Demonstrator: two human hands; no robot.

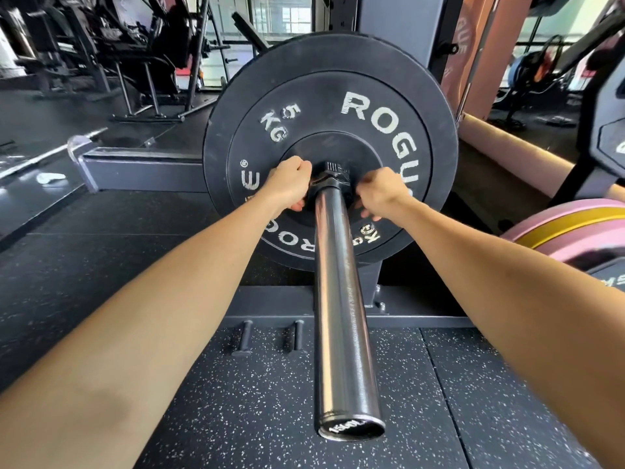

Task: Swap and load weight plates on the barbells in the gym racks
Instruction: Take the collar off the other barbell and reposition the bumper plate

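Speckled rubber floor (257, 394) below barbell sleeve (341, 299); left hand (287, 184) and right hand (382, 194), fingers curled, grip collar (333, 177) against black plate (324, 96).

Bright even daylight from far windows (297, 15), glare streak along the barbell sleeve (341, 299), wide-angle bending at edges

Black speckled rubber floor tiles (257, 384) cover the ground. Two short black metal pegs (244, 336) stand on the rack's grey steel base beam (412, 321). Dark exercise machines (135, 55) fill the far left, and a small white scrap (50, 178) lies on the floor.
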